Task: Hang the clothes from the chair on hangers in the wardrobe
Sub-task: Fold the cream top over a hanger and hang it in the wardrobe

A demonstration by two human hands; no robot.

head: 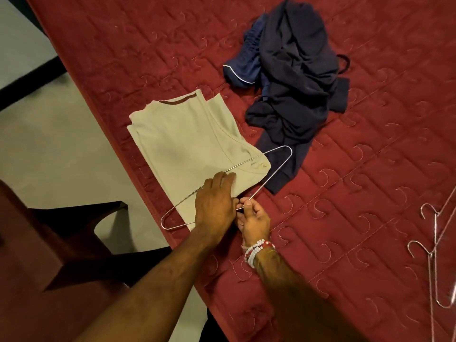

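Observation:
A folded cream shirt (182, 141) lies on the red quilted bed (345, 193) near its left edge. A thin wire hanger (281, 166) lies across the shirt's lower part. My left hand (214, 206) rests on the shirt and hanger with its fingers laid over the upper wire. My right hand (251, 218), with beaded bracelets on the wrist, pinches the hanger near its neck. A heap of dark blue clothes (296, 77) sits further back on the bed.
Several more wire hangers (434, 248) lie on the bed at the right edge. A dark wooden chair (49, 243) stands on the pale floor (61, 149) to the left of the bed.

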